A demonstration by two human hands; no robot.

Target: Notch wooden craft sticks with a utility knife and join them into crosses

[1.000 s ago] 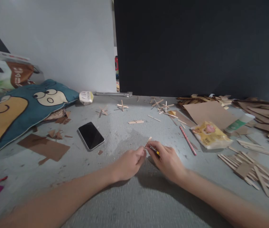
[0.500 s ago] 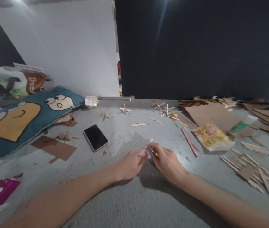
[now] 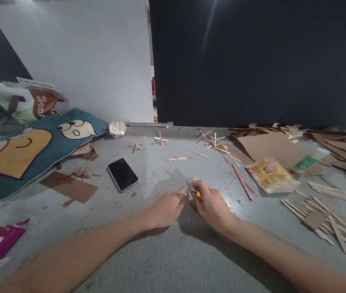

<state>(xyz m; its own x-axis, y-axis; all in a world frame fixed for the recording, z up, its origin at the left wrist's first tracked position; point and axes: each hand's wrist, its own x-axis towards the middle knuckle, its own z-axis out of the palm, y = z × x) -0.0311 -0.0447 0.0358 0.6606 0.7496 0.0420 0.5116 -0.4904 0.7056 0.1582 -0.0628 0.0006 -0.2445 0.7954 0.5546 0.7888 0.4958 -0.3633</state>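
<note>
My left hand (image 3: 167,208) rests on the grey floor with its fingers pinched round the near end of a small wooden stick (image 3: 193,180). My right hand (image 3: 211,204) sits just to its right, closed on a small tool with a yellow handle and a metal tip (image 3: 195,190). The tool's tip touches the stick where the two hands meet. Most of the stick is hidden by the fingers.
A black phone (image 3: 123,174) lies to the left, by brown card scraps (image 3: 69,187) and a teal cartoon cushion (image 3: 29,146). To the right lie a red pencil (image 3: 241,182), a yellow packet (image 3: 271,175), a glue bottle (image 3: 309,161), card sheets (image 3: 272,146) and several sticks (image 3: 319,217).
Both hands stay together at the stick; the tool's tip has shifted slightly up against it. The view has tilted a little, so everything sits marginally higher than half a second ago.
</note>
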